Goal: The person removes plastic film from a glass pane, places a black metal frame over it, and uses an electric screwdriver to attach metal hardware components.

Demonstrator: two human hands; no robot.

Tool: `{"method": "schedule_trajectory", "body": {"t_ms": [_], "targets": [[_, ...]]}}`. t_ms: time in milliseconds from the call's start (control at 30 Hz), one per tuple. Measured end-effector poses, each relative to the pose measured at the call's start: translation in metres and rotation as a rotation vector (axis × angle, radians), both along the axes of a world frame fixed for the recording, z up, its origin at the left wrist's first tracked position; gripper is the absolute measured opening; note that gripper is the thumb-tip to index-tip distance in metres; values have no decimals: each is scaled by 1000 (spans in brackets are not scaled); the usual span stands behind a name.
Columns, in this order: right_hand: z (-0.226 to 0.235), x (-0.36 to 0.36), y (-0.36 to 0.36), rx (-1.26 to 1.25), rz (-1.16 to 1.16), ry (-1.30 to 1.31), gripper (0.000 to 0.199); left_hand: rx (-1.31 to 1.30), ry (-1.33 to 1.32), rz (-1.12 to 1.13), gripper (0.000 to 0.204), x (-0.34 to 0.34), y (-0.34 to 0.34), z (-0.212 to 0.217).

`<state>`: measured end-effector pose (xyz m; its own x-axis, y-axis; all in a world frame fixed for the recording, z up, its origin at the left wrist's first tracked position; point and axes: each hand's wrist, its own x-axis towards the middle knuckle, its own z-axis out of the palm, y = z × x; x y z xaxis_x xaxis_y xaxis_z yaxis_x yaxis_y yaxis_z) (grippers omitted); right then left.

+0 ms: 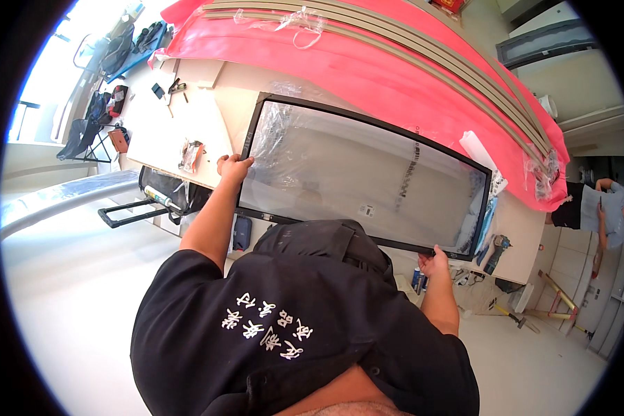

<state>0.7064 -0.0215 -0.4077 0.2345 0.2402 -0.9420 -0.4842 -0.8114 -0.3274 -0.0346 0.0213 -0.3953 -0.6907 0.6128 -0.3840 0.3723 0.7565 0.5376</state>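
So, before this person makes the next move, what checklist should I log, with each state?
1. Left hand on the panel: ok, at the left edge of its frame.
2. Right hand on the panel: ok, on the near edge, toward the right end.
3. Drill apart from the panel: ok, beyond its right end.
4. Strips apart from the panel: ok, on the pink sheet.
5. Panel's underside free of snags: cannot tell, hidden.
6. Co-worker apart from the panel: ok, off to the right.
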Motion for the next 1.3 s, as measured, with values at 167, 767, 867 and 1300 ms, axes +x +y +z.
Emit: {"method": "schedule_trajectory", "body": {"t_ms": [167, 767, 867, 1300], "targets": [[-4, -2, -1, -10, 4, -9, 39, -94, 184, -12, 53, 11, 1, 6], [-13, -12, -3, -7, 43, 18, 44, 275, -282, 178, 27, 0, 6, -3], [-16, -7, -5, 14, 26, 41, 42, 147, -434, 84, 25, -4, 1, 26], [8, -33, 3, 12, 81, -23, 39, 12, -406, -57, 33, -28, 29, -13]]}}
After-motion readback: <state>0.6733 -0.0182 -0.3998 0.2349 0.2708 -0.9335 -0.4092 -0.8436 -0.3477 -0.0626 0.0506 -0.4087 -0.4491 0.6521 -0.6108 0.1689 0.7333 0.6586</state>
